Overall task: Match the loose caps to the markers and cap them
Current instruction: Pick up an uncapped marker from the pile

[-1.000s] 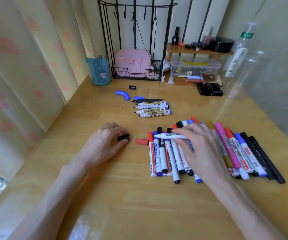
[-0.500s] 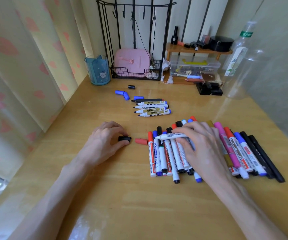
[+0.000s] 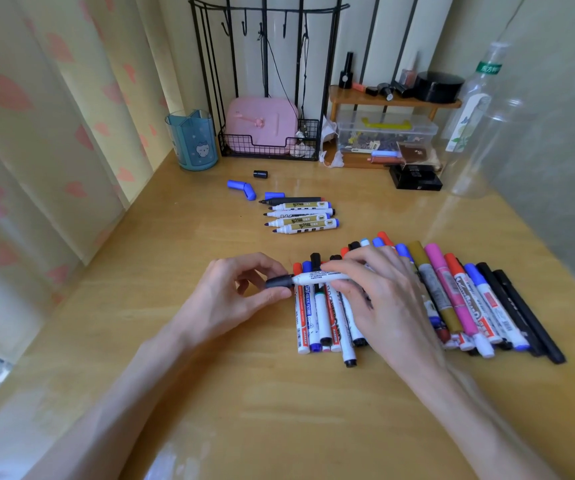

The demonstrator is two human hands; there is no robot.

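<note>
My left hand (image 3: pixel 223 301) pinches a black cap (image 3: pixel 278 282) between thumb and fingers. The cap sits against the tip of a white marker (image 3: pixel 317 277), which my right hand (image 3: pixel 386 299) grips and holds sideways just above a row of capped markers (image 3: pixel 452 299). Farther back lie several uncapped markers (image 3: pixel 301 214) with their tips pointing left. Beside them are two joined blue caps (image 3: pixel 241 189), a single blue cap (image 3: pixel 274 195) and a small black cap (image 3: pixel 260 174).
Along the back wall of the wooden desk (image 3: pixel 279 410) stand a blue pen cup (image 3: pixel 194 142), a black wire rack (image 3: pixel 268 148) with a pink case, a clear storage box (image 3: pixel 383 133), a black box (image 3: pixel 415 178) and a clear bottle (image 3: pixel 476 109).
My left hand lifted the black cap off the desk and moved right. My right hand brought the white marker left, so tip and cap now meet. The red cap is now hidden.
</note>
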